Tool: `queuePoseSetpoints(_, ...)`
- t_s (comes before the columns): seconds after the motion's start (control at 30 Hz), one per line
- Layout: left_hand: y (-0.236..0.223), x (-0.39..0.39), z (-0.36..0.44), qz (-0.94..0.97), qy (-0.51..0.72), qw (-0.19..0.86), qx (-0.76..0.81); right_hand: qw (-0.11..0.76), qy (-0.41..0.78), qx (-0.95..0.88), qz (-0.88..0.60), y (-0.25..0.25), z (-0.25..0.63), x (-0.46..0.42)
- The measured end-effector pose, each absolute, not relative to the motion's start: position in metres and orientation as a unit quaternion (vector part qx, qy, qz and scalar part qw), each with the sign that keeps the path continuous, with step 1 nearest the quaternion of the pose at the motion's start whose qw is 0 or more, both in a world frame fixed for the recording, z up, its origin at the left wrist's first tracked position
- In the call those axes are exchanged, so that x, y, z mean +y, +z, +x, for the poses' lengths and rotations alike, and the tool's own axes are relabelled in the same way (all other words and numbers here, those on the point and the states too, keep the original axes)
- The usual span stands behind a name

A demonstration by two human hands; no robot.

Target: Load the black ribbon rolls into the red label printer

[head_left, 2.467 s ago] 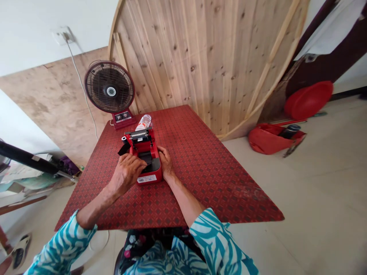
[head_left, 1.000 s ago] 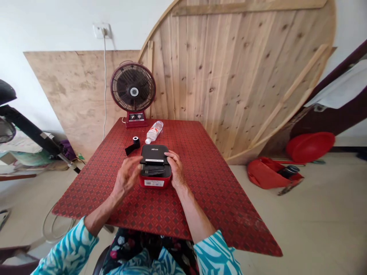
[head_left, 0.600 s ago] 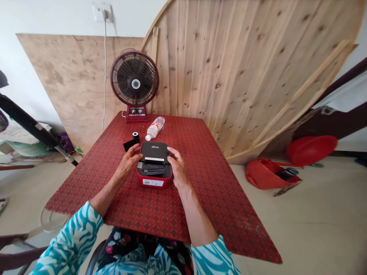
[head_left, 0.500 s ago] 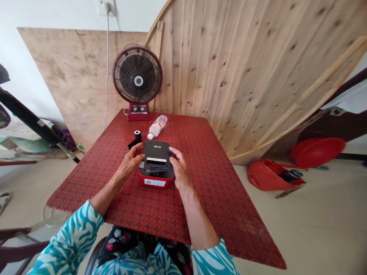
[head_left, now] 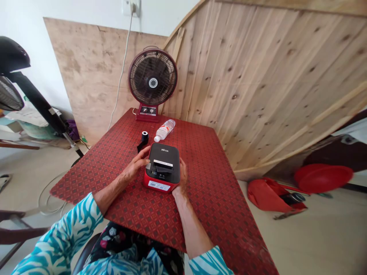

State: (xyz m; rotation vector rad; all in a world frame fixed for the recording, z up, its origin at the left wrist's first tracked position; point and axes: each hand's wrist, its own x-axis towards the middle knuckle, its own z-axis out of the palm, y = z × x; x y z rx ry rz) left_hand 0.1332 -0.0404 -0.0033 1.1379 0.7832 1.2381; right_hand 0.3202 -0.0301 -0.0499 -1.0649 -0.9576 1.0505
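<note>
A small red label printer with a closed black lid [head_left: 164, 165] sits in the middle of the red patterned table [head_left: 206, 191]. My left hand [head_left: 137, 165] rests against the printer's left side, fingers touching its top edge. My right hand [head_left: 182, 178] grips the printer's right side. A black roll with a loose strip of tape [head_left: 143, 139] lies just behind the printer on the left. A clear plastic water bottle [head_left: 164, 130] lies on its side farther back.
A dark red desk fan [head_left: 152, 84] stands at the table's far edge, its cord running up to a wall socket. A round wooden tabletop [head_left: 258, 76] leans on the wall. A red bag [head_left: 272, 194] and red basin [head_left: 321, 177] lie on the floor at right.
The printer's lid went from open to closed. My left hand came off the inside and now rests on the printer's left side; my right hand stays on the right. The view has shifted left.
</note>
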Motion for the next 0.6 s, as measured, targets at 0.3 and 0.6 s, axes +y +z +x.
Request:
queuePoseSetpoints(0.3,0.0046,-0.039,0.1304,0.471,0.532,0.639,0.293,0.636,0.46,-0.36,-0.504,-0.045,0.3172,-0.0307)
queuePoseSetpoints(0.6,-0.0004,-0.0389,0.1284,0.463,0.515,0.659,0.294,0.666,0.456,-0.328,-0.491,-0.0462,0.316,-0.0307)
